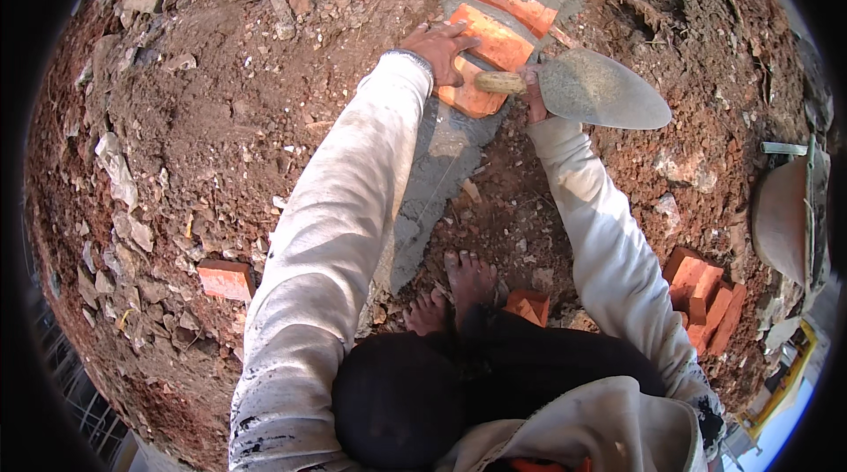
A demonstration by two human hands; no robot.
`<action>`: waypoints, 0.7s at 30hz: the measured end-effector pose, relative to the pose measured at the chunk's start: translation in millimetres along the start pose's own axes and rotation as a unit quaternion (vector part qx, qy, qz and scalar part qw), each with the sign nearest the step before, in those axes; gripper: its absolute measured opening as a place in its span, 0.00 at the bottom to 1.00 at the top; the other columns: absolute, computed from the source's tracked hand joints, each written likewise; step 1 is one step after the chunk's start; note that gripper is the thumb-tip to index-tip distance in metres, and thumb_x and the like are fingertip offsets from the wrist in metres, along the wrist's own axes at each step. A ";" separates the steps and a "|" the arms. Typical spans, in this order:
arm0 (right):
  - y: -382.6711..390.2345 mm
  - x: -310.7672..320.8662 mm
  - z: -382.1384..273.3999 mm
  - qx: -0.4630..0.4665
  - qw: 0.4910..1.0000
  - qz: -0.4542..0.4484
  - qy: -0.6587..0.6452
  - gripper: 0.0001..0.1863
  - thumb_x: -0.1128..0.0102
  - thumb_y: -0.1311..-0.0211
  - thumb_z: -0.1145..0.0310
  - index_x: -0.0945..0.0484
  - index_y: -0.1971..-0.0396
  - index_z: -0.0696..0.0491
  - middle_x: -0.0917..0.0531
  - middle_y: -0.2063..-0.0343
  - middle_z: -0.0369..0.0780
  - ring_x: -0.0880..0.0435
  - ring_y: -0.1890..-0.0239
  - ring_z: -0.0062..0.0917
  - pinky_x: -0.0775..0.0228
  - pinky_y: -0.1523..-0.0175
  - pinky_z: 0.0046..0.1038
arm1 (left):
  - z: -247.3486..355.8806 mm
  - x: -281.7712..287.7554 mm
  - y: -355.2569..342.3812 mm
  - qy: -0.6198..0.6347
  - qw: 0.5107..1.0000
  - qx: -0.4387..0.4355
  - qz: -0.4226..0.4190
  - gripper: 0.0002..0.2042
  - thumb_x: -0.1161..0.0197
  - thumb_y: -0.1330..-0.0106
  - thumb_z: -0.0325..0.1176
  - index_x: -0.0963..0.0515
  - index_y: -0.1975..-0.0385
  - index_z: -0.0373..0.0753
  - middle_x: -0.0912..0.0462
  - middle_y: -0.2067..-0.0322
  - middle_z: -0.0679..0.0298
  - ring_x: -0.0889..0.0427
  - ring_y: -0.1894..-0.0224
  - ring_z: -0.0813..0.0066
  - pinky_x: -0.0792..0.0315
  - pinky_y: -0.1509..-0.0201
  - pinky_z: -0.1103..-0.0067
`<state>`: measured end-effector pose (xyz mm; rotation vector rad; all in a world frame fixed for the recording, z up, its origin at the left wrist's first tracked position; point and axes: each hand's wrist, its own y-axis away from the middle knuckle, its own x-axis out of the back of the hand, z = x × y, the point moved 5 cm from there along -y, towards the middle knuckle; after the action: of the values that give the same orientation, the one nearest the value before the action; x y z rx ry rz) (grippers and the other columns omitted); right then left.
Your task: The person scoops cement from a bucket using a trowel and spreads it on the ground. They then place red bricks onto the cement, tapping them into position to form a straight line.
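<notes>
At the top centre of the frame, the left hand (pixel 438 50) is laid flat with its fingers apart, over the left ends of two bricks: the near brick (pixel 475 101) and the next brick (pixel 498 41) above it. Just right of them, the trowel (pixel 609 91) is gripped by the right hand (pixel 535 93) — its fingers are partly hidden. The handle is pointed left over the near brick, and the blade is spread toward the right.

The row (pixel 516 6) is continued toward the top edge, slightly right of centre, with grey mortar seen between the bricks. Below the near brick, a strip of mortar (pixel 432 185) is spread down the middle of the frame, toward two bare feet (pixel 472 280).

A loose brick (pixel 225 280) is seen at the lower left, and another piece (pixel 528 304) beside the feet. At the lower right, a pile of bricks (pixel 706 295) is stacked on the soil (pixel 212 128); above it, near the right edge, a pan (pixel 783 221) is seen.
</notes>
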<state>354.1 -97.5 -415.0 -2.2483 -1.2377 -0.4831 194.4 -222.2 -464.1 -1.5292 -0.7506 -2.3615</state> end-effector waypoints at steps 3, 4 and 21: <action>-3.4 5.6 -15.3 -0.040 0.985 0.041 -0.160 0.09 0.45 0.34 0.67 0.22 0.62 0.56 0.19 0.66 0.41 0.20 0.62 0.31 0.29 0.55 0.30 | -3.5 -0.8 2.6 -0.002 1.000 0.008 0.003 0.41 0.30 0.51 0.45 0.41 0.33 0.59 0.48 0.30 0.66 0.46 0.30 0.65 0.50 0.28 0.67; -0.8 7.3 -3.3 -0.008 0.994 0.037 -0.102 0.09 0.45 0.34 0.67 0.22 0.62 0.56 0.19 0.66 0.41 0.20 0.62 0.31 0.29 0.55 0.30 | 2.3 -0.1 -2.5 0.003 1.000 0.004 0.011 0.41 0.30 0.51 0.45 0.42 0.33 0.59 0.49 0.30 0.66 0.46 0.30 0.66 0.50 0.28 0.67; 0.1 3.1 4.1 0.043 0.997 0.014 0.066 0.12 0.44 0.34 0.61 0.23 0.59 0.54 0.19 0.64 0.41 0.20 0.59 0.32 0.28 0.54 0.33 | -1.5 1.1 -4.1 -0.033 0.999 -0.020 0.003 0.42 0.29 0.53 0.38 0.41 0.34 0.58 0.45 0.32 0.63 0.39 0.33 0.63 0.46 0.30 0.62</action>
<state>356.0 -93.0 -416.6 -2.1235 -1.1369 -0.5465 190.9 -219.5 -464.8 -1.6307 -0.7153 -2.3465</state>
